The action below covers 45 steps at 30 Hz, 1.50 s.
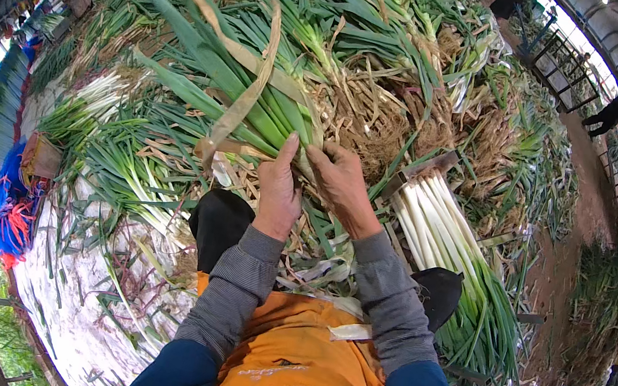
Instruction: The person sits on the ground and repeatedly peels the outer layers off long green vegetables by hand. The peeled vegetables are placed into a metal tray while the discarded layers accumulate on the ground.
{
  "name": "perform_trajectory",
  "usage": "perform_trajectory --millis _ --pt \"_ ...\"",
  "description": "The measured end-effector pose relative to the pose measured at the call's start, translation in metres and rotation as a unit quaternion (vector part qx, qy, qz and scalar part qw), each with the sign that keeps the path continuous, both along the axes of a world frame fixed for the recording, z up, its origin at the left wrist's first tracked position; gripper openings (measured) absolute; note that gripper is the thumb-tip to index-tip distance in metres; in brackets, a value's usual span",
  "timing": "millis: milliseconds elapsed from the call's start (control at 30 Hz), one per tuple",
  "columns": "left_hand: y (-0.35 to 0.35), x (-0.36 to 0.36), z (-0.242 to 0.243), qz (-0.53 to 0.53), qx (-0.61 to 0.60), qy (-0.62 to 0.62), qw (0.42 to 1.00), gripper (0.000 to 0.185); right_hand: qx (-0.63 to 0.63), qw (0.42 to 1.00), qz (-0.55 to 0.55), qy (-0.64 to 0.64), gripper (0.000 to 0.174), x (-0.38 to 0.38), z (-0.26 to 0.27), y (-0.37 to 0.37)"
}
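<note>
A large green onion [261, 111] with broad green leaves points away from me to the upper left. My left hand [280, 192] grips it low on the leaves, thumb on top. Close beside it, my right hand [343, 183] pinches a pale, withered outer leaf [309, 121] of the same onion between thumb and fingers. Another long dry leaf [250, 85] hangs curled across the green ones. The onion's lower end is hidden by my hands. Right of my right hand, a bundle of trimmed white-stemmed green onions [441, 231] lies in a metal-ended rack [423, 171].
Untrimmed green onions with brown roots [374, 119] are heaped in front. Loose peeled onions [148, 187] lie left, beside a pale ground sheet [60, 252] strewn with scraps. Blue and red netting [14, 203] sits far left. A person [609, 115] stands by the dirt path [586, 180].
</note>
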<state>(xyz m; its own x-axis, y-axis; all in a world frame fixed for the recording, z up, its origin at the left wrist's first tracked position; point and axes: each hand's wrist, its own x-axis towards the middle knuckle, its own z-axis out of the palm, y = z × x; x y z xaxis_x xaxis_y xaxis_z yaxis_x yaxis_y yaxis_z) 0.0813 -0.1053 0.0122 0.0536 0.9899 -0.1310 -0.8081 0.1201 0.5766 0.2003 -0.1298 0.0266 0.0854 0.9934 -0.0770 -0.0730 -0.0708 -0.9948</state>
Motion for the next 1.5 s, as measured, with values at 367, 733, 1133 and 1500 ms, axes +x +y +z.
perform_trajectory --millis 367,733,1133,1500 --pt "0.039 -0.013 -0.040 0.058 -0.037 -0.047 0.997 0.031 -0.005 0.858 -0.238 0.456 0.018 -0.014 -0.094 -0.016" --pt "0.178 -0.109 -0.032 -0.154 0.105 -0.195 0.963 0.045 -0.079 0.835 -0.112 -0.533 0.036 0.099 -0.085 -0.166" --pt "0.037 -0.042 -0.015 -0.151 0.125 0.145 0.970 0.057 0.028 0.992 -0.015 -0.122 0.039 -0.002 -0.030 -0.026" --pt "0.026 -0.017 -0.023 -0.138 0.077 0.142 0.977 0.031 -0.031 0.994 -0.066 -0.079 0.040 -0.008 -0.015 -0.011"
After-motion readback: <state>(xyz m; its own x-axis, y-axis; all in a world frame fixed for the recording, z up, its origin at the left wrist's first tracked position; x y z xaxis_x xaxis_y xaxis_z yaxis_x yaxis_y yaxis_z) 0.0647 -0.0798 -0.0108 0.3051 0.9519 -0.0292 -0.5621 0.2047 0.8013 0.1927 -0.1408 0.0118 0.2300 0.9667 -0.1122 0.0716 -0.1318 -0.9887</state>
